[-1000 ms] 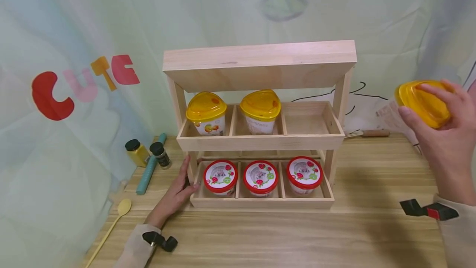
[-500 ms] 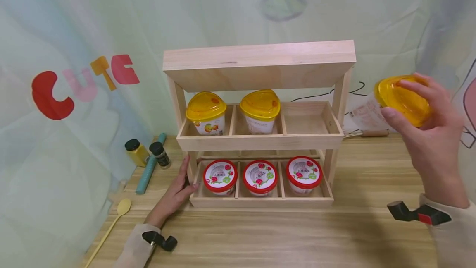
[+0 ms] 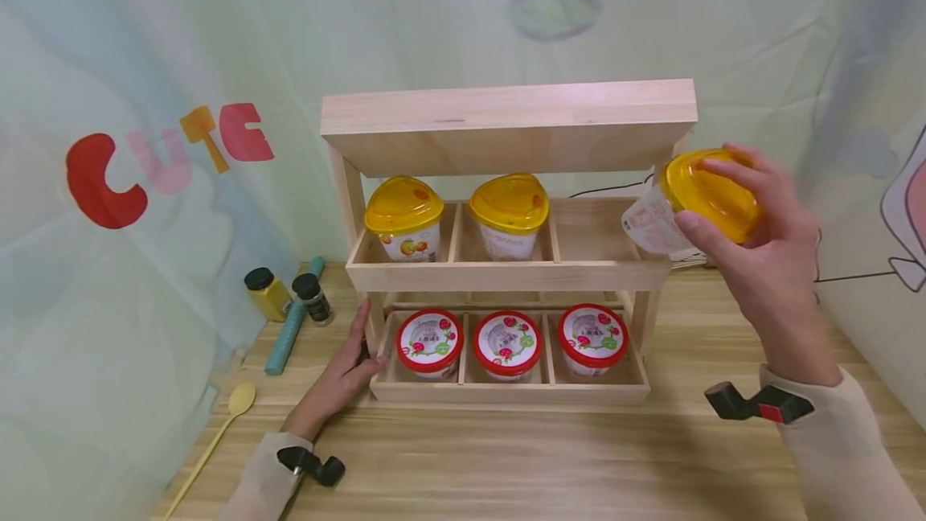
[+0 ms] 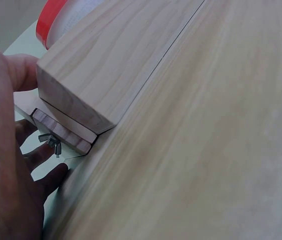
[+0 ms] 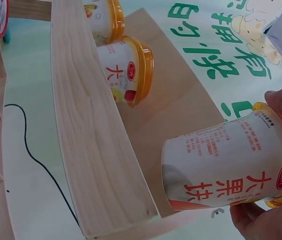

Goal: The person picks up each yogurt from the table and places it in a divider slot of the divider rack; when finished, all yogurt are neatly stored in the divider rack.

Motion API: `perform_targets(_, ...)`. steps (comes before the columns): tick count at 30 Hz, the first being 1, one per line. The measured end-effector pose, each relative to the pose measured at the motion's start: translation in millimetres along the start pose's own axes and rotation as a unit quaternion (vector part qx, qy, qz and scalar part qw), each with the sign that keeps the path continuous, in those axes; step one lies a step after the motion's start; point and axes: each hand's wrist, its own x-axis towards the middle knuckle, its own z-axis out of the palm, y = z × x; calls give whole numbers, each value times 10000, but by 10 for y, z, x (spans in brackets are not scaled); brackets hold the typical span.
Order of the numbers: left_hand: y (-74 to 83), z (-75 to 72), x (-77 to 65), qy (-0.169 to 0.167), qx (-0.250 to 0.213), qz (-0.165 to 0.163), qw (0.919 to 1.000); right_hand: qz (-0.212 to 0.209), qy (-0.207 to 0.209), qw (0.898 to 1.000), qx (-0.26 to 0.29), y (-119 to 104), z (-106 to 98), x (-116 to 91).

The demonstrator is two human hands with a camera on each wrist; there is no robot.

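Observation:
My right hand [image 3: 770,239] holds a yogurt cup [image 3: 654,219] by its yellow lid, thumb on the near side and fingers over the top. The cup tilts at the right end of the upper shelf of a wooden rack [image 3: 506,276]. In the right wrist view, the white cup [image 5: 221,165] with red print overlaps the shelf's right compartment. Two similar cups, a left one [image 3: 408,244] and a middle one [image 3: 506,241], stand in the other upper compartments. My left hand [image 3: 340,380] grips the rack's lower left side, its thumb [image 4: 23,72] at the tray corner.
Three red-lidded tubs [image 3: 509,344] sit in the lower tray. To the left lie a yellow spoon [image 3: 241,402], a teal rod [image 3: 285,340], a yellow jar [image 3: 266,296] and a black-capped shaker [image 3: 313,300]. A printed curtain [image 3: 550,14] hangs behind the rack.
My right hand has carried the yellow-lidded yogurt cup leftward from the far right to the upper shelf's right end. My left hand has stayed on the rack.

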Motion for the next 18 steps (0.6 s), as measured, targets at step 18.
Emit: perform_targets(18,30,5,0,31,84,-128,9999,-146,-980,9949,-167,272,386,196)
